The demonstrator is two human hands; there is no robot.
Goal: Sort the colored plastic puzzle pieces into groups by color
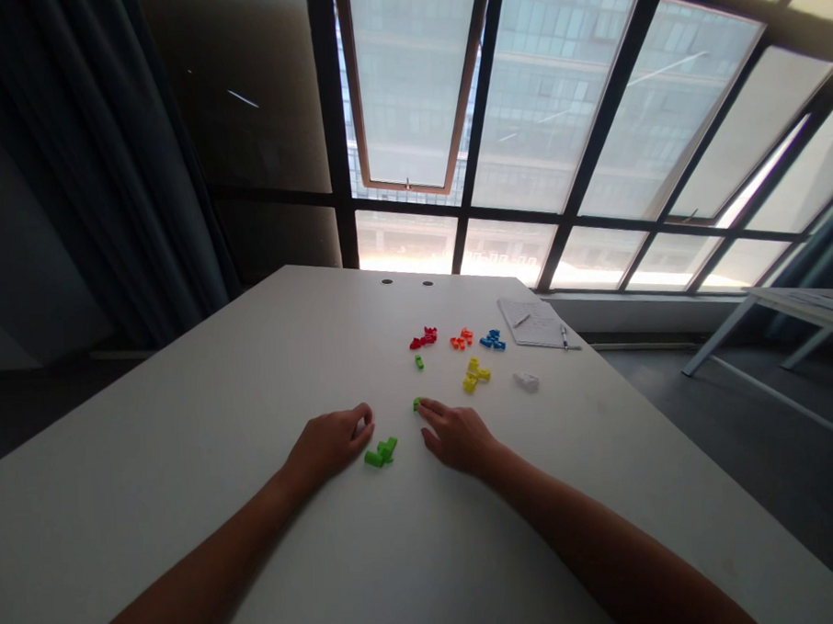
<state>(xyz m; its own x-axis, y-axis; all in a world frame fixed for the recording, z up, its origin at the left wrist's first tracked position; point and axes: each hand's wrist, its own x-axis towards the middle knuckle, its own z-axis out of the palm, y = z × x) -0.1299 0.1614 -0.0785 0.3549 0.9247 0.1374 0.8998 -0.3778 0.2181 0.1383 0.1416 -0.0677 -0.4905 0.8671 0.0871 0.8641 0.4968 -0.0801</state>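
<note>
My left hand (330,442) rests loosely curled on the white table (207,422), holding nothing visible, just up and left of a cluster of bright green plastic blocks (380,452). My right hand (458,436) lies palm down, its fingertips beside a small green block (416,404). Farther out lie another small green block (419,362), red pieces (424,337), orange pieces (461,339), blue pieces (492,341), yellow pieces (475,375) and a white piece (526,381).
Papers (531,323) with a pen (564,338) lie near the table's far right edge. Two round holes (407,282) mark the far end. Beyond stand large windows (505,133), a dark curtain (106,160) at left and another table (803,304) at right.
</note>
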